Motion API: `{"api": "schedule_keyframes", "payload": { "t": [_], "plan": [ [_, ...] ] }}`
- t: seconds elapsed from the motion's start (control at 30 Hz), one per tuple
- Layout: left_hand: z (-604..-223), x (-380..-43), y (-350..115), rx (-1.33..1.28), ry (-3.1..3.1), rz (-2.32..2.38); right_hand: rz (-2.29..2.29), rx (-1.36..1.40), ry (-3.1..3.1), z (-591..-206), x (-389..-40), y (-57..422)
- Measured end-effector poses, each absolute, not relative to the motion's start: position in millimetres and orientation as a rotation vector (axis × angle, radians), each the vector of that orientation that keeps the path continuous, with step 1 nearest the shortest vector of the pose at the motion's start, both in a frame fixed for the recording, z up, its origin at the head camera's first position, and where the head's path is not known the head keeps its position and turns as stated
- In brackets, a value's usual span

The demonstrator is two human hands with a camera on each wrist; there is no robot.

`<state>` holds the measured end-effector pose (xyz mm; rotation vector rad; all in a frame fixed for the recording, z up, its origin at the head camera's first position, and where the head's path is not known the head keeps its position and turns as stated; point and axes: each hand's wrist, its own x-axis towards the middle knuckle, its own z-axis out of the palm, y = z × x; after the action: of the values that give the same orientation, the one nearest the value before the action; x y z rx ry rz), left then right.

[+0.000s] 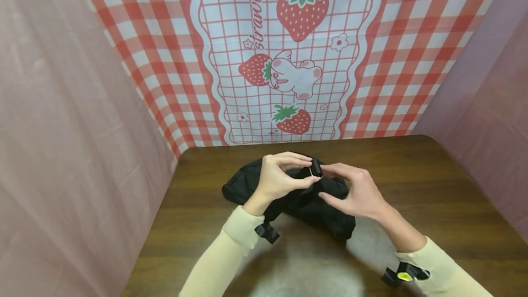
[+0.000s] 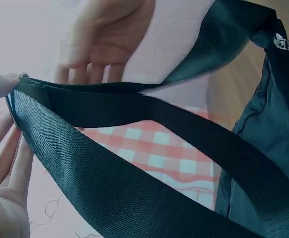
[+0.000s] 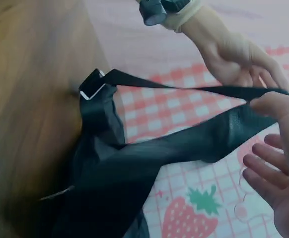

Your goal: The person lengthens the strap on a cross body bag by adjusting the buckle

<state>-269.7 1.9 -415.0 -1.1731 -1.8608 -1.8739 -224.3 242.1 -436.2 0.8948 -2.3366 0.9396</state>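
Note:
A black fabric bag (image 1: 243,184) lies on the table with its webbing strap (image 2: 119,173) lifted in a loop. My left hand (image 1: 277,178) pinches the strap where it runs through a metal slider (image 2: 12,109), thumb on one edge and fingers on the other. Close by on the right, my right hand (image 1: 362,192) has its fingertips at the strap's far side, thumb held apart. Its fingers look loosely extended in the right wrist view, partly hidden behind the strap in the left wrist view. Another metal buckle (image 3: 92,91) joins strap and bag.
The brown wooden table (image 1: 412,187) carries the bag near its back edge. Behind it hangs a red-and-white checked cloth (image 1: 165,35) with strawberry prints. Pink curtains (image 1: 62,127) stand at both sides. Small cameras (image 1: 267,232) sit on both wrists.

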Motion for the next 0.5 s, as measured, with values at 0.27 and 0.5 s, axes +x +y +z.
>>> {"api": "schedule_keyframes", "payload": {
  "t": [0.27, 0.5],
  "plan": [
    [-416, -270, 3, -1.198, -1.846, -1.877, 1.003, 0.836, -2.236, -428, -227, 227],
    [-415, -272, -3, -1.192, -1.855, -1.86, 0.924, 0.845, -2.361, -422, -224, 241]
  ]
}}
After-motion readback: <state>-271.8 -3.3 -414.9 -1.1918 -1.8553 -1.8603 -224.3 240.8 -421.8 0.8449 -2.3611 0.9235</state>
